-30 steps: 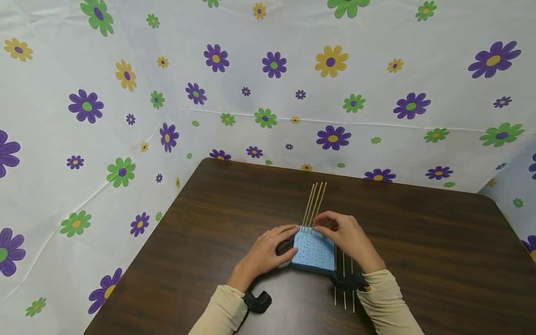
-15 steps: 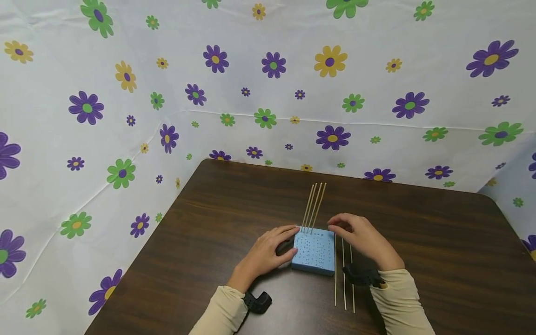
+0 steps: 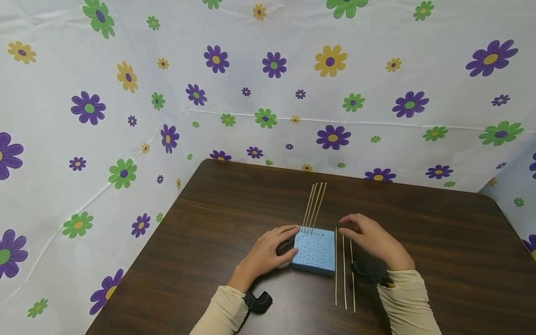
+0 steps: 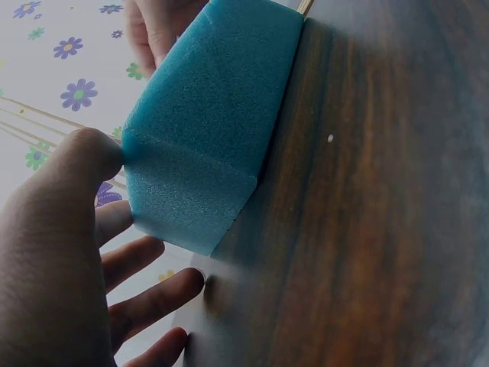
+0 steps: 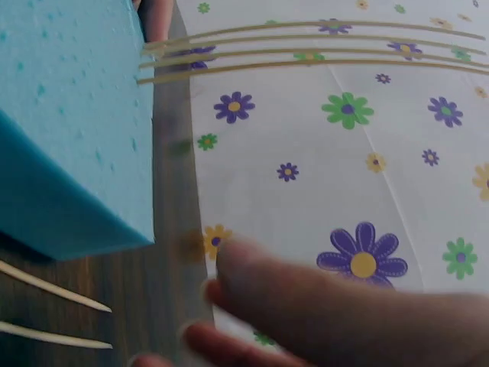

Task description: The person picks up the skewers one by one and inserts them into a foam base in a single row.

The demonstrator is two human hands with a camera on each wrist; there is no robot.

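Note:
A blue foam block, dotted with small holes on top, sits on the table. Several thin wooden skewers stand in its back edge, tilted slightly right. My left hand rests against the block's left side; in the left wrist view its thumb touches an upper edge and the other fingers spread loosely. Three more skewers lie side by side on the table, right of the block. Over their far ends hovers my right hand, fingers loosely bent and nothing seen between them; some fingertips are cut off in the right wrist view.
The dark wood-grain table extends around the block on all sides. White flower-printed cloth hangs behind it and at both sides. Each wrist carries a black camera mount.
My right hand has let go of the rightmost standing skewer and moved right, to above the far ends of the lying skewers. The left hand and the block have stayed put.

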